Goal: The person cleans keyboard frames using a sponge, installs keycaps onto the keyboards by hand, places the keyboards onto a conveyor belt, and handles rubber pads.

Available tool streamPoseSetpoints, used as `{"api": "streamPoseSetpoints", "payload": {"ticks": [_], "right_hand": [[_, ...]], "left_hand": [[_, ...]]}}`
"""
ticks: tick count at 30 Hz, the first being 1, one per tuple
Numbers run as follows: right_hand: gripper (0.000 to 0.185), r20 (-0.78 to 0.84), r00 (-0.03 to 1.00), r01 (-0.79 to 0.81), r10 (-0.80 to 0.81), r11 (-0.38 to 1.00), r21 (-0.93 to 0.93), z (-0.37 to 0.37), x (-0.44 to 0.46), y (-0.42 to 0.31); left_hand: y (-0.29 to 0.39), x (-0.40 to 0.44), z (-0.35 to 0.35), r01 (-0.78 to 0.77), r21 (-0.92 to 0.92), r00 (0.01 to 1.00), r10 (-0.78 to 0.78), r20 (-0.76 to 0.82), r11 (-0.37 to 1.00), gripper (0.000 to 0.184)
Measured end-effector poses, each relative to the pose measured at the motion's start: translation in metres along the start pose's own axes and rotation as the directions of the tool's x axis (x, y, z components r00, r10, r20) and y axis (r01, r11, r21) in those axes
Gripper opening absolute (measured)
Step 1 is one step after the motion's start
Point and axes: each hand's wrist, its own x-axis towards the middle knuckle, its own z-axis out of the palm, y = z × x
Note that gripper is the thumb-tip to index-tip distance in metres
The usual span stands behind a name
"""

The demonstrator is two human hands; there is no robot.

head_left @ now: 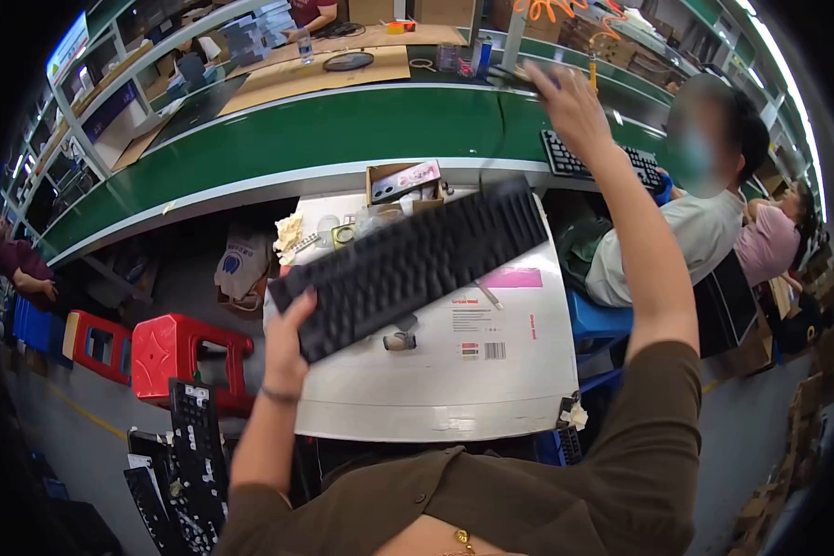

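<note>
A black keyboard, slightly blurred, is tilted above the white table, its right end higher. My left hand grips its left end, thumb on top. Over the green bench, my right hand is raised, its fingers closed round part of a dark cable that hangs down toward the keyboard's top edge. Below the keyboard, a small grey-brown object lies on the table. A pink sheet shows beside the keyboard's right end.
An open carton stands at the table's back edge. Red stools and stacked keyboards are at the left. At the right a masked co-worker sits by another keyboard. Orange coiled hose hangs above the bench.
</note>
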Motion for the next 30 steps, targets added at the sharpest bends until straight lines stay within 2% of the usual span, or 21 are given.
{"api": "streamPoseSetpoints", "payload": {"ticks": [1, 3, 4, 5, 7, 8, 9, 10, 12, 13, 16, 17, 19, 20, 21, 22, 24, 25, 26, 28, 30], "right_hand": [[0.057, -0.005, 0.996, -0.082, 0.084, 0.966, -0.245, 0.04, 0.014, 0.013], [0.069, 0.032, 0.936, -0.349, 0.351, 0.935, -0.058, 0.057, 0.049, -0.011], [0.068, 0.027, 0.929, -0.371, 0.37, 0.925, 0.08, 0.055, 0.058, -0.029], [0.057, 0.0, 0.934, -0.345, 0.357, 0.902, 0.259, 0.05, 0.061, -0.052], [0.05, 0.135, 0.975, -0.22, 0.178, 0.87, 0.441, 0.008, 0.044, -0.105], [0.044, 0.079, 0.997, -0.062, 0.024, 0.847, 0.527, -0.013, 0.025, -0.125], [0.042, 0.093, 0.993, 0.015, -0.071, 0.864, 0.503, -0.027, -0.007, -0.145], [0.039, 0.294, 0.954, -0.127, -0.051, 0.823, 0.554, -0.074, -0.025, -0.166], [0.04, 0.301, 0.927, -0.019, -0.223, 0.775, 0.632, -0.108, -0.088, -0.175], [0.039, 0.443, 0.871, -0.167, -0.21, 0.722, 0.672, -0.137, -0.104, -0.173], [0.028, 0.722, 0.691, -0.49, 0.0, 0.734, 0.47, -0.184, -0.198, -0.179], [0.022, 0.784, 0.616, -0.586, 0.067, 0.704, 0.4, -0.199, -0.215, -0.183], [0.012, 0.845, 0.488, -0.754, 0.221, 0.595, 0.279, -0.221, -0.246, -0.202], [0.012, 0.846, 0.462, -0.793, 0.267, 0.552, 0.259, -0.225, -0.259, -0.217], [0.014, 0.844, 0.435, -0.829, 0.312, 0.506, 0.24, -0.228, -0.273, -0.232], [0.019, 0.838, 0.402, -0.885, 0.368, 0.391, 0.252, -0.23, -0.28, -0.254], [0.026, 0.819, 0.387, -0.921, 0.424, 0.222, 0.32, -0.222, -0.3, -0.3], [0.028, 0.805, 0.41, -0.912, 0.429, 0.173, 0.372, -0.216, -0.309, -0.321], [0.028, 0.812, 0.41, -0.912, 0.415, 0.163, 0.377, -0.217, -0.309, -0.334], [0.032, 0.593, 0.709, -0.686, 0.383, 0.571, 0.451, -0.216, -0.302, -0.347], [0.034, 0.581, 0.704, -0.69, 0.409, 0.589, 0.421, -0.218, -0.304, -0.35]], "left_hand": [[0.013, 0.03, 0.019, 0.019, -0.016, 1.0, -0.018, 0.008, 1.0, 0.034], [0.036, 0.107, 0.05, -0.006, -0.044, 1.0, 0.007, 0.029, 0.999, 0.034], [0.042, 0.146, 0.064, -0.02, -0.054, 0.999, 0.022, 0.034, 0.998, 0.034], [0.05, 0.186, 0.076, -0.028, -0.053, 0.999, 0.03, 0.03, 0.998, 0.035], [0.061, 0.262, 0.095, -0.034, -0.032, 0.999, 0.034, 0.001, 0.999, 0.036], [0.067, 0.295, 0.1, -0.033, -0.015, 0.999, 0.032, -0.021, 0.999, 0.036], [0.073, 0.324, 0.102, -0.026, -0.001, 0.999, 0.026, -0.045, 1.0, 0.037], [0.079, 0.349, 0.103, -0.023, 0.014, 0.998, 0.023, -0.06, 1.0, 0.038], [0.092, 0.393, 0.099, -0.037, -0.006, 0.995, 0.036, -0.089, 0.999, 0.039], [0.099, 0.41, 0.093, -0.059, -0.055, 0.994, 0.054, -0.096, 0.997, 0.04], [0.126, 0.451, 0.073, -0.206, -0.3, 0.977, 0.176, -0.124, 0.931, 0.048], [0.13, 0.431, 0.085, -0.322, 0.101, 0.906, 0.337, -0.256, 0.941, 0.046], [0.133, 0.367, 0.112, -0.38, 0.256, 0.896, 0.423, -0.137, 0.889, 0.042], [0.13, 0.321, 0.126, -0.346, 0.009, 0.936, 0.345, 0.067, 0.938, 0.04], [0.125, 0.274, 0.137, -0.351, 0.017, 0.934, 0.349, 0.073, 0.936, 0.04], [0.118, 0.224, 0.144, -0.369, -0.169, 0.863, 0.404, 0.304, 0.914, 0.037], [0.108, 0.112, 0.155, -0.288, -0.476, 0.59, 0.546, 0.595, 0.831, 0.03], [0.105, 0.052, 0.159, -0.218, -0.588, 0.436, 0.617, 0.656, 0.779, 0.027], [0.105, -0.004, 0.158, -0.129, -0.663, 0.361, 0.657, 0.661, 0.738, 0.017], [0.11, -0.095, 0.149, -0.167, -0.715, 0.295, 0.726, 0.621, 0.679, 0.02], [0.114, -0.149, 0.14, -0.108, -0.724, 0.288, 0.719, 0.633, 0.681, 0.024]]}}
